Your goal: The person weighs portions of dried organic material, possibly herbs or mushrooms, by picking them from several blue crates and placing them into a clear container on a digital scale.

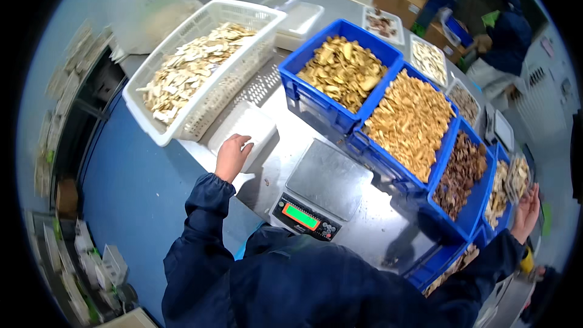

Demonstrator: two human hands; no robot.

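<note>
My left hand point(233, 157) is over the near end of a white plastic tub point(243, 120), fingers slightly bent and thumb apart, with nothing seen in it. That tub sits beside a white perforated basket point(196, 93) heaped with pale dried slices point(196, 66). Far to the right, my right hand point(527, 212) is raised beside a clear plastic container point(518, 175) of dried slices. Its fingertips meet the container's edge; whether they grip it is unclear. Between my hands lies a digital scale with a bare steel plate point(330, 177) and a lit green display point(300, 216).
A row of blue crates holds dried mushroom slices point(344, 70), tan strips point(410, 120), dark brown pieces point(460, 175) and more. White trays point(428, 59) stand behind them. A large plastic bag point(141, 13) is at the back left. Another person point(503, 41) works at the far right.
</note>
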